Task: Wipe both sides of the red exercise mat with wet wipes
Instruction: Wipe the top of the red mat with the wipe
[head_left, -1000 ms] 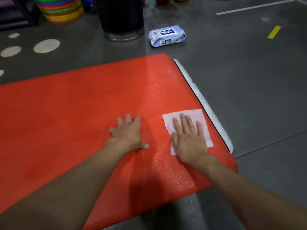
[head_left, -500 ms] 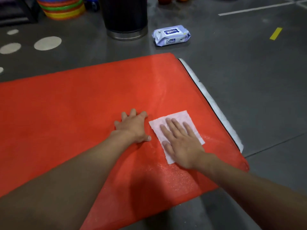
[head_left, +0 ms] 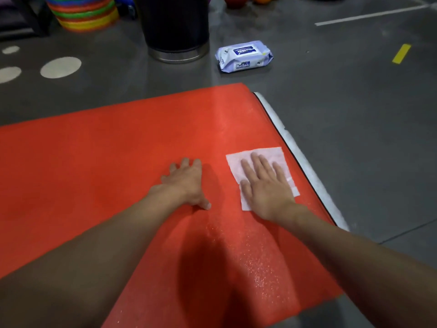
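The red exercise mat [head_left: 99, 166] lies flat on the grey floor and fills the left and middle of the view. A white wet wipe [head_left: 279, 157] is spread flat on the mat near its right edge. My right hand [head_left: 264, 188] presses flat on the wipe with straight fingers. My left hand [head_left: 186, 183] rests flat on the bare mat just left of the wipe, fingers spread. The mat surface near the right end glistens with moisture. A pack of wet wipes [head_left: 244, 56] lies on the floor beyond the mat's far corner.
A white strip [head_left: 305, 162] runs along the mat's right edge. A black bin with a metal base [head_left: 176, 27] stands behind the mat. Stacked coloured rings [head_left: 82, 13] sit at the back left, and white floor dots [head_left: 60, 67] lie nearby. Grey floor extends to the right.
My right hand slid the wipe left toward my left hand, then back right toward the mat's edge. My left hand stayed planted on the mat.
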Tool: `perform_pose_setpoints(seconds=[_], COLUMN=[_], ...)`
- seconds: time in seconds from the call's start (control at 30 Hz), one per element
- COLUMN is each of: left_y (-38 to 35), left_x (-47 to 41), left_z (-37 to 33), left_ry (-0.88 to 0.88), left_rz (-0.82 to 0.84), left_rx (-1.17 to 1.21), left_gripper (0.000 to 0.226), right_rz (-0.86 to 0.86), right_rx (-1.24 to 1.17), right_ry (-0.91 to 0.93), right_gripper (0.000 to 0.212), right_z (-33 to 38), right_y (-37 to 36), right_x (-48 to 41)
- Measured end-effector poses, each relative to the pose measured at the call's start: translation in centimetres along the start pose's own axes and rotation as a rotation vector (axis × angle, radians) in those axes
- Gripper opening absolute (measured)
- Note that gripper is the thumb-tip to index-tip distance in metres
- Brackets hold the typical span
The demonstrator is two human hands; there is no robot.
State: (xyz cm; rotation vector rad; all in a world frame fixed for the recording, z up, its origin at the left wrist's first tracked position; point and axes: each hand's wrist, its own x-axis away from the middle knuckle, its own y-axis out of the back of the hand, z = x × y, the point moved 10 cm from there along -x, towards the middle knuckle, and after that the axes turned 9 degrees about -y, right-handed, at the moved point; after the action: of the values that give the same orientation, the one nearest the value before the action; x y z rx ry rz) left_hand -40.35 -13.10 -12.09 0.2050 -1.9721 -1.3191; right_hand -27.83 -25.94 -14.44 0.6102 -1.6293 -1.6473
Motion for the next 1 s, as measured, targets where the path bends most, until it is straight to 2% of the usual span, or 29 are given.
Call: perform_pose_setpoints(seconds=[0.07, 0.2, 0.23, 0.33, 0.4, 0.53, 0.57, 0.7, 0.87, 1.0], left_y=[1.0, 2.5, 2.3, 2.1, 3.0, 4.9, 5.0, 2.8, 2.0, 2.2], left_x=[-0.7, -2.1, -2.4, -3.5, -4.4, -6.3, -6.5, -7.0, -7.3, -7.3], left_z=[0.0, 1.2, 1.4, 1.1, 1.5, 3.2, 3.5, 3.6, 3.4, 3.5], left_ry=[0.033, 0.109, 0.105, 0.021, 0.028, 0.119, 0.132, 0.13, 0.143, 0.149], left_rz=[0.0, -0.022, -0.015, -0.001, -0.017, -0.169, -0.222, -0.321, -0.433, -0.465], left_rx=[0.002, -0.021, -0.037, -0.066, -0.049, 0.109, 0.11, 0.057, -0.013, -0.019], left_gripper=[0.097, 0.102, 0.105, 0.108, 0.105, 0.079, 0.072, 0.059, 0.06, 0.061], right_rz=[-0.016, 0.006, 0.011, -0.004, -0.006, -0.019, -0.018, -0.07, -0.023, -0.059], right_rx=[0.001, 0.007, 0.009, 0.011, 0.0, 0.017, 0.021, 0.003, 0.029, -0.009], right_ry=[-0.068, 0.266, 0.28, 0.032, -0.019, 0.321, 0.313, 0.024, 0.243, -0.049], right_gripper=[0.073, 0.07, 0.07, 0.07, 0.068, 0.067, 0.069, 0.076, 0.071, 0.081], right_z=[1.4, 3.6, 2.7, 0.0, 1.7, 4.2, 3.2, 1.3, 2.2, 1.1], right_y=[-0.3, -0.7, -0.4, 0.6, -0.1, 0.0, 0.4, 1.1, 0.6, 1.5], right_x=[-0.1, 1.2, -0.1, -3.8, -3.7, -2.5, -3.8, -7.6, -7.5, -11.5])
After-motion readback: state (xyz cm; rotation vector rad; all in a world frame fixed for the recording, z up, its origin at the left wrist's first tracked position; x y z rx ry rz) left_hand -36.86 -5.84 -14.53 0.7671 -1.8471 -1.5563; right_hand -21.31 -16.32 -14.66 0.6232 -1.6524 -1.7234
